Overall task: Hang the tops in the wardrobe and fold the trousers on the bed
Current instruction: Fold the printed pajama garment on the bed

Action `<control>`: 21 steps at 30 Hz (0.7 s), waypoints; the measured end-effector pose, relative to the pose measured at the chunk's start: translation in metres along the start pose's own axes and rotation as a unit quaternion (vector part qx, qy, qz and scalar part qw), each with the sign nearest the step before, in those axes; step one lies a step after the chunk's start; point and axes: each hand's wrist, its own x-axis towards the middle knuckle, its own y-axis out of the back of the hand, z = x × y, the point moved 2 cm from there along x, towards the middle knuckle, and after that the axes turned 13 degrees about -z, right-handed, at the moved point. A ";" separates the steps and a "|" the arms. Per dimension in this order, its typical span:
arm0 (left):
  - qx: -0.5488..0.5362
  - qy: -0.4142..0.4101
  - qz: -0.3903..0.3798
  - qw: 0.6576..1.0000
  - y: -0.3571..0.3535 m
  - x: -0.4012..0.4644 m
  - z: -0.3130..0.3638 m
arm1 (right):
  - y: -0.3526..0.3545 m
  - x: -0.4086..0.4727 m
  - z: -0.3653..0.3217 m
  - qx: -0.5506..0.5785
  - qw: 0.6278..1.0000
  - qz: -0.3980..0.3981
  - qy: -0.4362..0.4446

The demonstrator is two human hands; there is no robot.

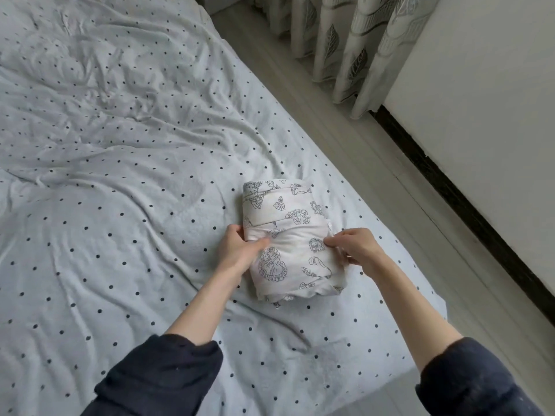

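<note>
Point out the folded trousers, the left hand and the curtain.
folded trousers (289, 235): head view, on the printed top face of the bundle.
left hand (240, 246): head view, on the back of the hand.
curtain (357, 37): head view, on a leaf-patterned fold.

No text, label or number can be read anywhere.

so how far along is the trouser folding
Done: the patterned trousers sit as a compact folded bundle on the dotted bed sheet. In hand: left hand and right hand grip its sides. Left: letting go; no tops or wardrobe are in view.
</note>
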 end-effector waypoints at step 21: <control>-0.046 0.015 -0.236 0.971 0.036 -0.085 0.005 | -0.011 -0.109 0.032 0.093 0.995 -0.046 -0.002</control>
